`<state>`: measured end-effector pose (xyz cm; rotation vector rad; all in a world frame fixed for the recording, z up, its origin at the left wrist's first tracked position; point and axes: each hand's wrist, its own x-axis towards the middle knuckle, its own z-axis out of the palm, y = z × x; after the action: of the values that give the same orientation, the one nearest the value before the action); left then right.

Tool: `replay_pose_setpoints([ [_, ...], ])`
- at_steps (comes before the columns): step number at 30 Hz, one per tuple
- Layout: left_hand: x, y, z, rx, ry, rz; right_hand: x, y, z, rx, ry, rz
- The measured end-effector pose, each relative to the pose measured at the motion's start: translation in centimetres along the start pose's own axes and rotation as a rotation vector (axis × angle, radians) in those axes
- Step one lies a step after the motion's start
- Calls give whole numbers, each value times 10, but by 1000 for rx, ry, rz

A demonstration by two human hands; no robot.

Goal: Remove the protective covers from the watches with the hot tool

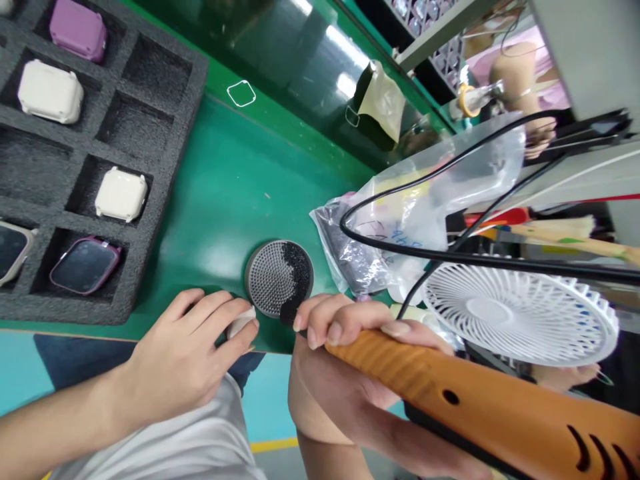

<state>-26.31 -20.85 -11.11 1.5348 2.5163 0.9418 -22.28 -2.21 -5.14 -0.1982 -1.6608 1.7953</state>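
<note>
My left hand (193, 343) rests at the near edge of the green bench, fingers curled over a small white watch case (241, 322). My right hand (345, 337) is wrapped round the front of an orange electric screwdriver (480, 400) whose black tip points down beside a round grey screw tray (279, 277). The tray's perforated top carries a patch of tiny black screws on its right side.
A black foam tray (150, 167) at the left holds white, purple and dark-screened watch cases in its pockets. A white desk fan (520, 310), black cables (450, 257) and clear plastic bags (415, 213) crowd the right. Another person's hand (520, 73) works at the far right.
</note>
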Motion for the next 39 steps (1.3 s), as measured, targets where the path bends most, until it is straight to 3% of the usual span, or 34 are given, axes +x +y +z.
replay_pose_setpoints([
  [7, 4, 1, 1, -1, 62, 4, -5, -16, 2, -77, 4, -97],
  [11, 4, 2, 1, -6, 54, -13, -13, -10, 1, -29, -84, -52],
  [20, 5, 2, 1, -25, 67, -25, -16, 3, 1, -17, -123, -40],
  [27, 8, 1, 0, -21, 63, -17, -14, 3, -16, -78, -240, -66],
  [33, 7, 2, 1, -26, 71, -28, -19, -1, -10, -103, -144, -7],
  [39, 5, 3, 1, -33, 82, -25, -17, 4, -4, -7, -156, -26],
])
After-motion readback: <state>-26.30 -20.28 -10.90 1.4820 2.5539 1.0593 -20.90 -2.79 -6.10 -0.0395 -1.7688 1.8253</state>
